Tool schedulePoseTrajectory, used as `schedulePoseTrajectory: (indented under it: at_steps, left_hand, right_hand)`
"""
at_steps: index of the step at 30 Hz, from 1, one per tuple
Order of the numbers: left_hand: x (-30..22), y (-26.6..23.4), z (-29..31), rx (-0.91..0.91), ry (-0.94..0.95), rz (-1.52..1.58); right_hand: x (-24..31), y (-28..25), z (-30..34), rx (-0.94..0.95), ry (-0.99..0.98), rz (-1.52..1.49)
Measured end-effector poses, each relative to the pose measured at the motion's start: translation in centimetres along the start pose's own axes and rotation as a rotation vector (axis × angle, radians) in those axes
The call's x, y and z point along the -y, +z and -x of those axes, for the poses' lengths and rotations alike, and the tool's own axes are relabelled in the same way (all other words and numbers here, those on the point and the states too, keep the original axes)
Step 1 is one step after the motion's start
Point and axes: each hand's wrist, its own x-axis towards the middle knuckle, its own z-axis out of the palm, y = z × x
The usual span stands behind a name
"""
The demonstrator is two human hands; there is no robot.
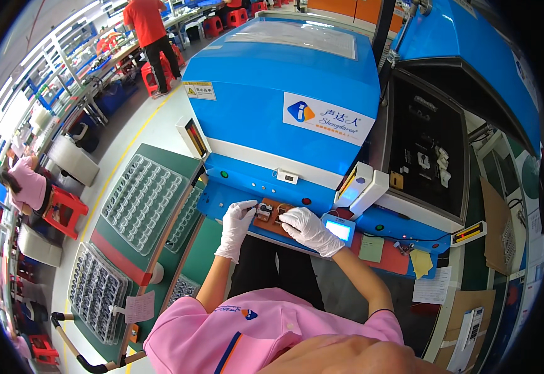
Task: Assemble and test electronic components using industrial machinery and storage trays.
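Both my hands wear white gloves and work at a small brown block-like fixture (278, 232) on the front ledge of a blue machine (272, 93). A small whitish and dark part (264, 212) sits on the fixture's left half. My left hand (238, 225) is just left of it, thumb and fingertips pinched together; anything between them is too small to tell. From the right, my right hand (312, 232) bends its closed fingers over the fixture's right half. Its fingertips are by a small dark piece, and what they grip is hidden.
Left stands a green-topped cart with a clear tray (144, 202) and stacked trays of dark parts (97, 293). Right of my hands is a small lit screen (337, 229), with sticky notes (370, 248) beyond. A second blue machine (471, 56) stands open at right. Other people work at far left.
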Motion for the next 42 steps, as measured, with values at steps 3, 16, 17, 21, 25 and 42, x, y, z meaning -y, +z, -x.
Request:
schedulePoseTrajectory:
  at_steps: [3, 16, 17, 21, 25, 42]
  left_hand:
    - [0.5, 0.0, 0.0, 0.005, 0.017, -0.006]
    - [0.5, -0.9, 0.4, -0.027, -0.131, 0.265]
    - [0.3, -0.9, 0.3, -0.048, -0.122, 0.239]
    - [-0.8, -1.2, 0.5, -0.084, -0.065, 0.108]
    - [-1.0, 0.0, 0.6, -0.167, -0.078, 0.161]
    - [-0.2, 4.1, 0.1, -0.24, 0.517, -0.534]
  right_hand:
    - [0.5, 0.0, 0.9, -0.002, -0.01, -0.024]
    - [1.2, -2.1, -3.7, 0.105, 0.037, 0.394]
    - [1.0, -0.6, -4.9, 0.087, 0.003, 0.365]
    - [0.2, 4.1, -5.5, 0.1, -0.155, 0.491]
    - [-0.7, 5.9, -5.8, 0.094, -0.106, 0.379]
    - [2.0, -4.3, 0.5, -0.358, 0.207, 0.063]
